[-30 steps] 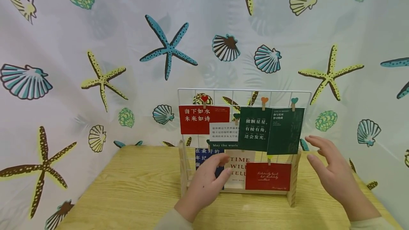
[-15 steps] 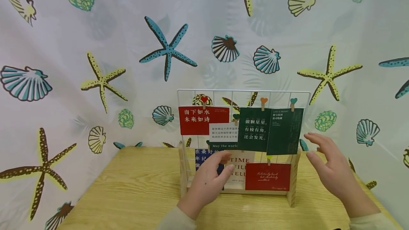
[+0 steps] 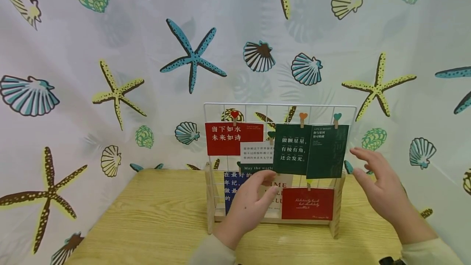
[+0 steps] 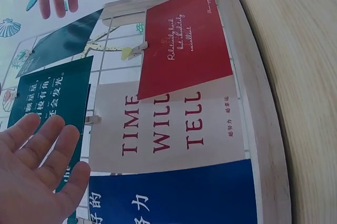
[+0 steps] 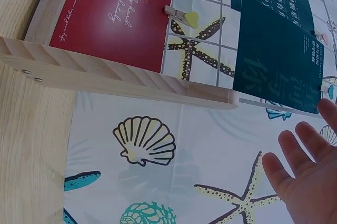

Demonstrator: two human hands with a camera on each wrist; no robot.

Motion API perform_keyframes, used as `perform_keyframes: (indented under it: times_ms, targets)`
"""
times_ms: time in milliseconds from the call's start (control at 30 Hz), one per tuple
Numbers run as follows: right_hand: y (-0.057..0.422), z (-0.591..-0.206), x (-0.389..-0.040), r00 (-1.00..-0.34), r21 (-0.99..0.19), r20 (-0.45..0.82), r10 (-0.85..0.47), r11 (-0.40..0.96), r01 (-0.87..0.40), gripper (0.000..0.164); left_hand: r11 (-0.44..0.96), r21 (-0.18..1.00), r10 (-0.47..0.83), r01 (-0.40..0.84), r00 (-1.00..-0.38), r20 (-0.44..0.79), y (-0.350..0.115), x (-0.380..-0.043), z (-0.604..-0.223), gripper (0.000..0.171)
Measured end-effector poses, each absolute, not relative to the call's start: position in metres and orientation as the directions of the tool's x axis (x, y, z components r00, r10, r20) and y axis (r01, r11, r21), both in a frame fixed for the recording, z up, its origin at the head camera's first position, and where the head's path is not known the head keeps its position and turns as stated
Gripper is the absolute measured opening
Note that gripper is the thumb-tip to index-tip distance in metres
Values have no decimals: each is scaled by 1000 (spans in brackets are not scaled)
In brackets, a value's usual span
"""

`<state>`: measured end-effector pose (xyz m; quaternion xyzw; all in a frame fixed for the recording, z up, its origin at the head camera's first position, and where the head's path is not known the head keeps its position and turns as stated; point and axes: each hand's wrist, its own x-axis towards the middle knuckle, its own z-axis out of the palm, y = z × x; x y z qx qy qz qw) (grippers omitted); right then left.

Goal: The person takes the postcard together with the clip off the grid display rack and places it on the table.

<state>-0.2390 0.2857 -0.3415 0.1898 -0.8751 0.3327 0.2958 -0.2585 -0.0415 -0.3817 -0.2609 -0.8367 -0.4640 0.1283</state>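
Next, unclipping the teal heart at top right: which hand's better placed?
Probably the right hand, empty and beside the green card under that teal heart clip; the left hand is farther away.

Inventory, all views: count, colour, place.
Stand: 1, white and tan, on table
Cards: 2, red, upper left, lower right
Cards: 2, green, upper right
Card: 1, white and green, left of centre
Card: 1, blue, lower left
Card: 1, cream, lower middle
Heart clips: 5+, mixed, on cards
Table: 1, yellowish, under stand
Printed backdrop: 1, white, behind
Left hand: 1, bare, before stand
Right hand: 1, bare, beside stand
Sleeves: 2, pale, at wrists
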Motion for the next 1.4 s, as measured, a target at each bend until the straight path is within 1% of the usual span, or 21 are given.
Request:
perform_keyframes:
  times_ms: [367, 533, 733, 1033, 1400]
  targets:
    - [285, -336, -241, -752, -478, 646, -133, 697, -534, 47, 349, 766, 330, 540, -836, 439, -18, -258, -375, 44]
    - [284, -333, -243, -732, -470, 668, -131, 688, -553, 47, 355, 770, 331, 530, -841, 427, -6, -260, -373, 42]
    - [283, -328, -244, -737, -466, 661, -141, 693, -550, 48, 372, 765, 338, 526, -844, 416, 6, -261, -373, 42]
    - [280, -320, -248, -731, -458, 669, -131, 702, -545, 48, 345, 788, 333, 510, -852, 405, 16, -265, -367, 41]
    - [278, -306, -252, -732, -450, 669, -132, 712, -539, 47, 374, 775, 340, 509, -853, 396, 23, -269, -356, 49]
